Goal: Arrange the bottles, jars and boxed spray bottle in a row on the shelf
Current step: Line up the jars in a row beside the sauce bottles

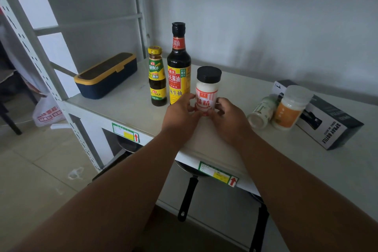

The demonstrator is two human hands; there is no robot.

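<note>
A black-capped jar of white powder with a red and white label stands upright on the pale shelf. My left hand and my right hand grip its base from both sides. Just to its left stand a tall soy sauce bottle and a shorter yellow-capped sauce bottle, side by side. To the right a small white bottle lies on its side, an orange-labelled jar stands beside it, and the boxed spray bottle lies flat behind them.
A navy box with a yellow rim sits at the shelf's left end. The perforated upright post stands at the left. Pans with black handles hang under the shelf. A plastic bag sits on the floor at the left.
</note>
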